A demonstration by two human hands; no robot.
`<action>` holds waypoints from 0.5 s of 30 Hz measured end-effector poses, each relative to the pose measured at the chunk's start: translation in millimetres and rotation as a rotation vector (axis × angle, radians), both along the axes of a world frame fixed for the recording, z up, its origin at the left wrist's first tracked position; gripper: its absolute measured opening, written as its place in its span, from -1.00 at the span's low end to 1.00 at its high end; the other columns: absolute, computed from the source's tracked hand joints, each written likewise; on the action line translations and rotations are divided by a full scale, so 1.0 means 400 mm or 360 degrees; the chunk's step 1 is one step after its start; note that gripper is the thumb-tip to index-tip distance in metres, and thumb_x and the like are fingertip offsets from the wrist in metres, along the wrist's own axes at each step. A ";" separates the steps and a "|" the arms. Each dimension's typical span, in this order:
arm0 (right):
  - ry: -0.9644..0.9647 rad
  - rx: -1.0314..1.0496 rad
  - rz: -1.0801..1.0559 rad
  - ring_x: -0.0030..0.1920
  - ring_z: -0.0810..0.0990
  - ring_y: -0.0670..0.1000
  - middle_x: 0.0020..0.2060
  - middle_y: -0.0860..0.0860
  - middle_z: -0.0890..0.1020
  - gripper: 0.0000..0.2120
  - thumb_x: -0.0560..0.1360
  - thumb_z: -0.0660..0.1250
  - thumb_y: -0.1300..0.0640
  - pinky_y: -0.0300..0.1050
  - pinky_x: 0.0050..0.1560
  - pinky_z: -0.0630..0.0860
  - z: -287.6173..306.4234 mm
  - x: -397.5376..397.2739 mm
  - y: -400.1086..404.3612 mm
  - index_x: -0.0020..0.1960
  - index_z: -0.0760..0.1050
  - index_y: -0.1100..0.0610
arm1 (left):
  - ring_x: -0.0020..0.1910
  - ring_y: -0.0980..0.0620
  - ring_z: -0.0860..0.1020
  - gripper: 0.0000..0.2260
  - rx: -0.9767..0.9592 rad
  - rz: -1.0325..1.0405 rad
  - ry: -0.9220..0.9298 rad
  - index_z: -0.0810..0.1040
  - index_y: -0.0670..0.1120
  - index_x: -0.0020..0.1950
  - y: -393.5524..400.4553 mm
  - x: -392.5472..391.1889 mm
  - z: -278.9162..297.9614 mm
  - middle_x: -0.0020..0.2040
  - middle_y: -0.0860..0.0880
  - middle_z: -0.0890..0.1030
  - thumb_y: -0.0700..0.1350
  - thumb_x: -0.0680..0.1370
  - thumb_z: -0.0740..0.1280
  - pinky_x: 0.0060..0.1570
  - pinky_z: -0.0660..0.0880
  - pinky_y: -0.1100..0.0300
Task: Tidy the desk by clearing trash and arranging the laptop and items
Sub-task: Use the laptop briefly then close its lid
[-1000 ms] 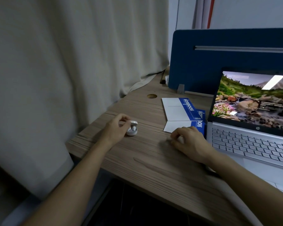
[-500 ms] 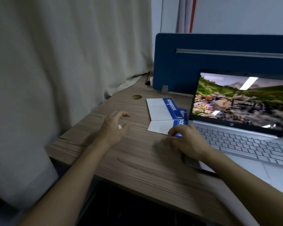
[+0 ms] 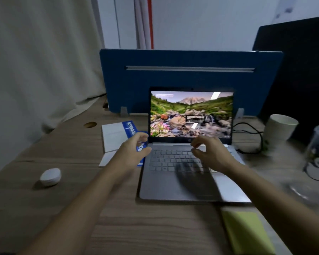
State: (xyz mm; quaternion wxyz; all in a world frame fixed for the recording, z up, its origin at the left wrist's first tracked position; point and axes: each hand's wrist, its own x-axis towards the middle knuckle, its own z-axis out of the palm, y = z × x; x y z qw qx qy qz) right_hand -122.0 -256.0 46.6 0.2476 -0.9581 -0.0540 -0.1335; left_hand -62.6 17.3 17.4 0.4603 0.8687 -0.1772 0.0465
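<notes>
On wooden desk [image 3: 77, 208], open silver laptop [image 3: 175, 183], landscape wallpaper lit.

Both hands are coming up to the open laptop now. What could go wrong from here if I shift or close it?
1. A black cable runs from the laptop past the paper cup; moving the laptop might tug it into the cup.
2. The blue-and-white notebook lies against the laptop's left edge under the left hand; it may get dragged along.
3. The right hand hovers over the keys; it could press one.
</notes>
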 end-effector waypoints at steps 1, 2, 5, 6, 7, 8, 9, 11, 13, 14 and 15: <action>-0.0006 0.0014 -0.0013 0.06 0.61 0.04 0.05 0.03 0.69 -0.78 0.50 0.38 0.09 0.04 0.13 0.54 0.006 0.006 -0.019 0.11 0.61 0.13 | 0.25 0.11 0.48 -0.68 -0.0022 0.0007 0.0022 0.42 0.15 0.27 -0.012 0.014 0.005 0.23 0.14 0.51 -0.02 0.55 0.39 0.15 0.43 0.18; -0.0013 0.0030 -0.0027 0.04 0.62 0.03 0.04 0.05 0.69 -0.78 0.50 0.38 0.11 0.04 0.12 0.56 0.014 0.012 -0.040 0.11 0.61 0.15 | 0.26 0.07 0.47 -0.66 -0.0031 0.0007 0.0039 0.40 0.15 0.29 -0.026 0.030 0.010 0.26 0.12 0.49 -0.02 0.55 0.38 0.18 0.43 0.13; -0.0069 0.0032 -0.0075 0.02 0.63 0.01 0.05 0.07 0.69 -0.79 0.51 0.38 0.12 0.01 0.10 0.57 0.037 0.038 -0.098 0.11 0.62 0.16 | 0.29 0.03 0.44 -0.58 -0.0044 -0.0001 0.0073 0.34 0.11 0.38 -0.060 0.067 0.020 0.36 0.08 0.43 -0.02 0.56 0.37 0.17 0.39 0.12; -0.0090 0.0015 -0.0100 0.05 0.61 0.01 0.07 0.06 0.68 -0.78 0.51 0.38 0.10 0.00 0.11 0.56 0.047 0.050 -0.115 0.12 0.61 0.15 | 0.30 0.02 0.44 -0.56 -0.0047 0.0007 0.0069 0.33 0.10 0.40 -0.069 0.078 0.022 0.39 0.07 0.42 -0.03 0.56 0.37 0.17 0.38 0.12; -0.0112 -0.0003 -0.0118 0.08 0.60 0.02 0.10 0.06 0.67 -0.77 0.52 0.38 0.09 0.02 0.12 0.54 0.057 0.063 -0.127 0.14 0.60 0.14 | 0.31 0.02 0.43 -0.54 -0.0049 0.0018 0.0069 0.31 0.10 0.42 -0.075 0.087 0.023 0.40 0.06 0.40 -0.03 0.56 0.37 0.16 0.39 0.12; -0.0125 -0.0017 -0.0132 0.11 0.59 0.04 0.12 0.06 0.66 -0.76 0.52 0.38 0.08 0.04 0.14 0.54 0.068 0.079 -0.140 0.15 0.60 0.13 | 0.31 0.01 0.43 -0.53 -0.0047 0.0023 0.0069 0.30 0.10 0.43 -0.081 0.098 0.023 0.42 0.05 0.40 -0.03 0.56 0.37 0.15 0.39 0.12; -0.0138 -0.0040 -0.0141 0.13 0.58 0.06 0.14 0.07 0.64 -0.76 0.52 0.37 0.07 0.08 0.14 0.54 0.079 0.095 -0.149 0.16 0.59 0.12 | 0.30 0.02 0.43 -0.53 -0.0039 0.0022 0.0072 0.30 0.10 0.43 -0.085 0.107 0.023 0.42 0.05 0.40 -0.03 0.56 0.37 0.14 0.39 0.13; -0.0155 -0.0100 -0.0172 0.16 0.55 0.12 0.17 0.09 0.61 -0.72 0.52 0.36 0.04 0.15 0.14 0.53 0.104 0.131 -0.161 0.19 0.58 0.11 | 0.28 0.03 0.44 -0.54 -0.0020 0.0015 0.0071 0.29 0.11 0.42 -0.090 0.127 0.023 0.40 0.06 0.40 -0.02 0.57 0.37 0.11 0.38 0.14; -0.0183 -0.0135 -0.0198 0.23 0.49 0.17 0.24 0.10 0.56 -0.69 0.53 0.36 0.03 0.19 0.21 0.47 0.131 0.169 -0.167 0.24 0.54 0.09 | 0.24 0.05 0.45 -0.56 -0.0024 0.0017 0.0055 0.31 0.12 0.40 -0.092 0.146 0.026 0.36 0.07 0.42 -0.01 0.56 0.37 0.11 0.38 0.13; -0.0201 -0.0150 -0.0206 0.28 0.45 0.19 0.28 0.11 0.53 -0.67 0.53 0.36 0.03 0.18 0.27 0.43 0.145 0.189 -0.167 0.27 0.53 0.08 | 0.22 0.06 0.46 -0.57 -0.0037 0.0020 0.0042 0.31 0.13 0.38 -0.092 0.155 0.029 0.33 0.08 0.43 -0.01 0.56 0.37 0.11 0.39 0.12; -0.0222 -0.0166 -0.0207 0.32 0.40 0.21 0.32 0.11 0.51 -0.65 0.53 0.35 0.03 0.17 0.30 0.39 0.157 0.209 -0.168 0.29 0.51 0.07 | 0.21 0.06 0.46 -0.58 -0.0048 0.0028 0.0033 0.32 0.13 0.37 -0.092 0.163 0.031 0.31 0.08 0.44 -0.02 0.56 0.37 0.11 0.41 0.11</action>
